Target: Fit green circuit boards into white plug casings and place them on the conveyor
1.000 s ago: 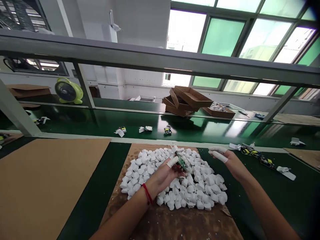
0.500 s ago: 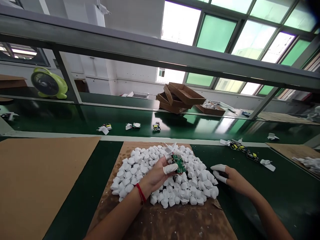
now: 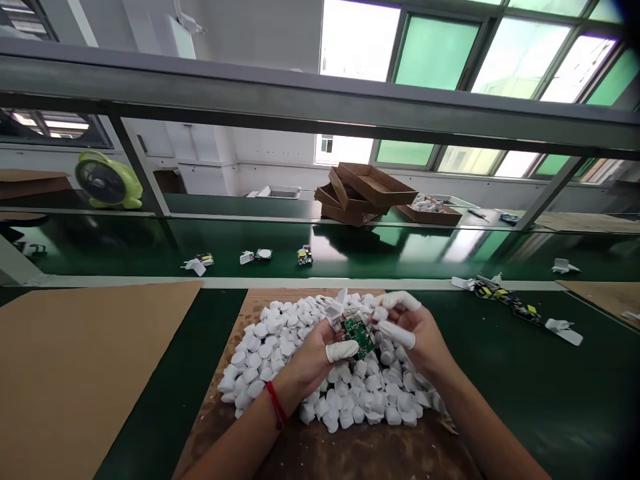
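Note:
My left hand (image 3: 320,350) is closed around a green circuit board (image 3: 359,335), with the thumb across its lower left edge. A white plastic plug part (image 3: 337,305) sits at the board's upper end, by my left fingers. My right hand (image 3: 413,327) is just to the right of the board, its thumb and forefinger pinching what looks like a small white cap (image 3: 381,313). White finger covers are on fingers of both hands. Beneath the hands spreads a heap of small white caps (image 3: 270,340) on a brown board (image 3: 350,457).
On the green belt behind lie circuit boards with white parts (image 3: 305,255). More assemblies lie in a row (image 3: 515,307) at right. Cardboard (image 3: 100,360) covers the left side. Cardboard trays (image 3: 370,190), a green fan (image 3: 107,180) and a metal rail (image 3: 320,100) stand beyond.
My right hand has moved left from the heap's right edge to the circuit board, with a small white cap now between its fingers. My left hand keeps hold of the board. The view has shifted slightly.

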The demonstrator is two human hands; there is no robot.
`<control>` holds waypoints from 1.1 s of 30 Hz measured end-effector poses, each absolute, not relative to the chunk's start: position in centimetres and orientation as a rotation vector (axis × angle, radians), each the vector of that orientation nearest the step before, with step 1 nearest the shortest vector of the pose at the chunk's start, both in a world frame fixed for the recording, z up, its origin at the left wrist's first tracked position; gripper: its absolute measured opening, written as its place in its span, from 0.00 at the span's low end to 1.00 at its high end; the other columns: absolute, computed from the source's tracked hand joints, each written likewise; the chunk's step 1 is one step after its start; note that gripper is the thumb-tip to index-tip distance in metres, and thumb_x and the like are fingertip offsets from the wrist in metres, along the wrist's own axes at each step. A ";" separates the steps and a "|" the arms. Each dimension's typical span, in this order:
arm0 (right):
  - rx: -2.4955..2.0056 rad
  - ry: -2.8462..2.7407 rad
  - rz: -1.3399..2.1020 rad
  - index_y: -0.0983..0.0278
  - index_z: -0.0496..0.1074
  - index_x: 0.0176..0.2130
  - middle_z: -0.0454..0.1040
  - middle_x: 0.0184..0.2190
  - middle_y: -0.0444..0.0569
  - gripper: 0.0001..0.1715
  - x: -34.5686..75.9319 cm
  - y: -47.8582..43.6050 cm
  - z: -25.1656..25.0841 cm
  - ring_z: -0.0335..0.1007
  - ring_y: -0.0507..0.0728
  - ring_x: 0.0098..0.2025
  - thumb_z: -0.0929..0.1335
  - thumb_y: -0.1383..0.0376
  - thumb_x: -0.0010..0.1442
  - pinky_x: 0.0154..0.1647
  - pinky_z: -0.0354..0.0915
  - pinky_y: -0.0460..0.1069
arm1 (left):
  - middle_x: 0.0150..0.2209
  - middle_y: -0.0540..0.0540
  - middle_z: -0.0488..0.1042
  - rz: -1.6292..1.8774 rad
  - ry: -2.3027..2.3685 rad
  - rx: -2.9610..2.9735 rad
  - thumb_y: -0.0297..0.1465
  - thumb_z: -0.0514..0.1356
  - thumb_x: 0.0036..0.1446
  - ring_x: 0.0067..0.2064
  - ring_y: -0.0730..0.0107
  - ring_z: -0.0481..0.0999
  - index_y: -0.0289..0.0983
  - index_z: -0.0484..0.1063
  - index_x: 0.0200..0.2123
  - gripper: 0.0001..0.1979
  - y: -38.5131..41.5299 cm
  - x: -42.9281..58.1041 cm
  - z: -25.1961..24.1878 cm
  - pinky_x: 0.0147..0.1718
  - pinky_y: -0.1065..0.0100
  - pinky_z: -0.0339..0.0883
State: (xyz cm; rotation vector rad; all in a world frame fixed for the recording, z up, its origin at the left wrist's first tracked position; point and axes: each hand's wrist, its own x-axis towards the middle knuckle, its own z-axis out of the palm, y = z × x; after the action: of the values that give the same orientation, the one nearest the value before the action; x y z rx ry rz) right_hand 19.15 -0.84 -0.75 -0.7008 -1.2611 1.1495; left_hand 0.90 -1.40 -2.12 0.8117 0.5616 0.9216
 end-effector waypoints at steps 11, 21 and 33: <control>-0.903 -1.854 0.375 0.56 0.73 0.48 0.75 0.44 0.51 0.20 19.6 -3.0 -3.0 0.73 0.58 0.44 0.69 0.70 0.56 0.45 0.69 0.50 | 0.51 0.41 0.75 0.898 0.581 0.802 0.22 0.74 0.30 0.57 0.49 0.68 0.39 0.75 0.45 0.33 -1.5 1.4 -2.6 0.55 0.55 0.62; -0.886 -1.724 0.295 0.55 0.74 0.49 0.78 0.43 0.49 0.22 19.0 -3.6 -3.8 0.74 0.57 0.46 0.71 0.71 0.55 0.47 0.70 0.49 | 0.45 0.38 0.79 0.874 0.468 0.949 0.27 0.74 0.35 0.52 0.49 0.74 0.36 0.74 0.47 0.31 -1.4 1.6 -2.2 0.53 0.54 0.65; -0.902 -1.270 1.143 0.55 0.67 0.55 0.75 0.43 0.52 0.34 17.8 -3.6 -2.6 0.73 0.58 0.39 0.73 0.53 0.50 0.42 0.69 0.52 | 0.51 0.38 0.76 0.917 0.443 1.080 0.26 0.74 0.31 0.58 0.47 0.68 0.38 0.73 0.51 0.37 -1.8 1.3 -1.4 0.59 0.52 0.58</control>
State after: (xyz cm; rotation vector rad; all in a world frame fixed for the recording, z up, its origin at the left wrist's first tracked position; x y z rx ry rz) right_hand 17.77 -3.61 -2.63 -0.9016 -1.2701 1.1427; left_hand 1.29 -1.85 -1.36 1.0805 0.4426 0.9170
